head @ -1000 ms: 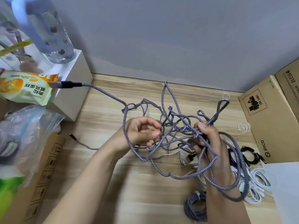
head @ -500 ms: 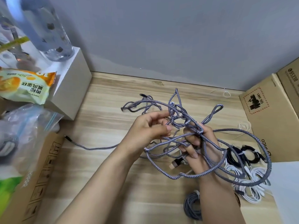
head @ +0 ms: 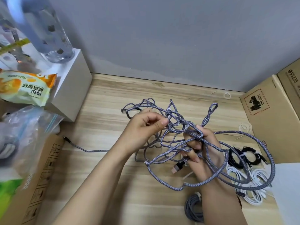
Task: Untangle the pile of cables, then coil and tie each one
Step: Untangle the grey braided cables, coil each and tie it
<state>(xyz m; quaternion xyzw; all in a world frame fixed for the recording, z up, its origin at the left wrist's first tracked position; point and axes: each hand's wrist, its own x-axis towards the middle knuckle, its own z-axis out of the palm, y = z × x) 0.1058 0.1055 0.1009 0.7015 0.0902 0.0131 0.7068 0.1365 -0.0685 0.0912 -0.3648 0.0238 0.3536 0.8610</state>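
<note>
Head view: braided cable (head: 181,127) tangled, directionless.

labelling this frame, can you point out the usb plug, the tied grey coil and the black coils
usb plug (head: 176,168): head view, on the metal-tipped connector body below the right hand's fingers.
tied grey coil (head: 191,210): head view, on the coil's left arc.
black coils (head: 248,155): head view, on the bundle by the white tie.

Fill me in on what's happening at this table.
A person is untangling a grey braided cable held above the wooden table. The left hand pinches a strand at the knot; the right hand grips the bundle, loops draped over its wrist. Coiled, tied black cables, white cables and a grey coil lie at the right.
</note>
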